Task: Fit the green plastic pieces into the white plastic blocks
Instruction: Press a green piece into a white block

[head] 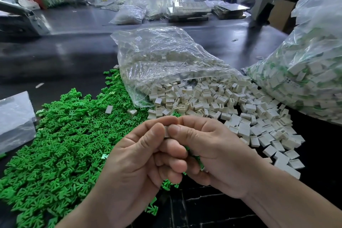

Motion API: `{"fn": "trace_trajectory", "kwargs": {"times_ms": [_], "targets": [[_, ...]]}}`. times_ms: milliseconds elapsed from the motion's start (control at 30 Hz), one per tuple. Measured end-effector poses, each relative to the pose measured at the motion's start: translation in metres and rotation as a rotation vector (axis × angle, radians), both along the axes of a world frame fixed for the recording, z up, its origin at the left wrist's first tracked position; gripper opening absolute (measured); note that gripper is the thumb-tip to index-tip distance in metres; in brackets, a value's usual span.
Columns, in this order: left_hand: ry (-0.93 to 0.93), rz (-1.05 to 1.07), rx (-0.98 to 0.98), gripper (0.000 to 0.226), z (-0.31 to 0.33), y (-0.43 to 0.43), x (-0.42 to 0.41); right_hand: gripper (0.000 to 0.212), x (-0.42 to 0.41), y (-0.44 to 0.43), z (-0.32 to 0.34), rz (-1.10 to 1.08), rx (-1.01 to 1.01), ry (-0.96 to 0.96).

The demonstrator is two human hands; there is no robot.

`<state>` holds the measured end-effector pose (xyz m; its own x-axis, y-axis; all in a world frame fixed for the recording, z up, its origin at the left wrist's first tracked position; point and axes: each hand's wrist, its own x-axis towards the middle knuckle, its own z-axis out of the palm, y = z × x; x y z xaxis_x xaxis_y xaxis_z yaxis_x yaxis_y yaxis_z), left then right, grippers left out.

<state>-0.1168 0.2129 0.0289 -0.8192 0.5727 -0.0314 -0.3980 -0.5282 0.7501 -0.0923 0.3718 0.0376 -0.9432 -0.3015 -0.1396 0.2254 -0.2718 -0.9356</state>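
Head view shows both hands meeting just above the near edge of the dark counter (64,57). The left hand (140,157) has its fingers curled, and its thumb and forefinger pinch a small white block (167,132). The right hand (218,157) pinches the same block from the other side with thumb and forefinger, so the fingertips of both hands touch around it. Most of the block is hidden by the fingers. A few loose green pieces (196,159) lie tucked in the curled lower fingers of the right hand.

Under and to the left of the hands spreads a wide green pile (55,144) of pronged plastic parts, lying flat on the counter with a couple of stray white pieces on top. To the right and just beyond the hands lies a heap of white blocks (231,109), spilling out of the mouth of a clear bag (166,57) that lies on its side. The two heaps touch in front of the bag mouth.

At the left edge lies a flat plastic sheet (14,116). At the far right stands a big full bag (314,70) of white blocks with green showing among them. Farther back sit a smaller bag (129,15) and stacked trays (187,12), blurred.
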Motion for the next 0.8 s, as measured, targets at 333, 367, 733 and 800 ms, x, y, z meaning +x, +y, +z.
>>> {"fn": "trace_trajectory", "kwargs": {"times_ms": [333, 367, 733, 800], "targets": [[0.040, -0.011, 0.005, 0.035, 0.0002, -0.0026, -0.0002, 0.040, 0.0017, -0.0012, 0.0017, -0.006, 0.064, 0.043], [0.041, -0.008, 0.009, 0.036, 0.0006, -0.0026, -0.0001, 0.039, 0.0016, -0.0014, 0.0018, -0.006, 0.066, 0.046], [0.105, 0.006, 0.016, 0.031, 0.0028, -0.0003, 0.0009, 0.021, 0.0010, -0.0016, 0.0034, -0.028, -0.072, 0.020], [0.156, 0.080, -0.093, 0.023, 0.0032, -0.0015, 0.0010, 0.024, 0.0010, -0.0019, 0.0025, -0.014, -0.059, 0.032]]}}
